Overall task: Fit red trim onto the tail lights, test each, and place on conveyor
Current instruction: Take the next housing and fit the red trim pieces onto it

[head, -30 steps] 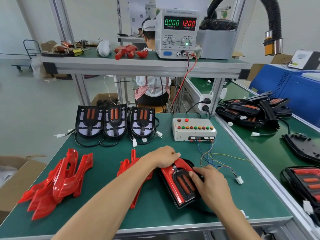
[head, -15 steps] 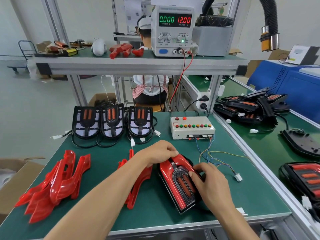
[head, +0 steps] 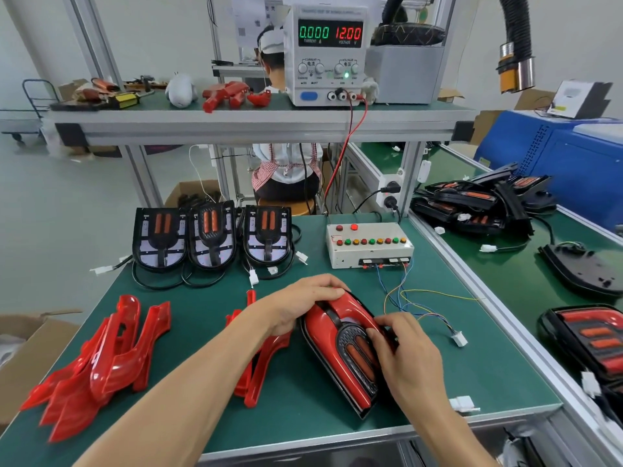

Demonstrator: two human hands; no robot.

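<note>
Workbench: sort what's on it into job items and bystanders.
Job: tail light under left hand and right hand; loose red trims; three untrimmed lights; test box; power supply.
Bystanders: cardboard box; extraction hose; white toy.

Factory assy line: power supply [head: 329,55], conveyor [head: 526,284].

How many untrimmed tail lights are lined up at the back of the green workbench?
3, side by side left of the white test box: left tail light, middle tail light, right tail light. None looks hidden behind them.
</note>
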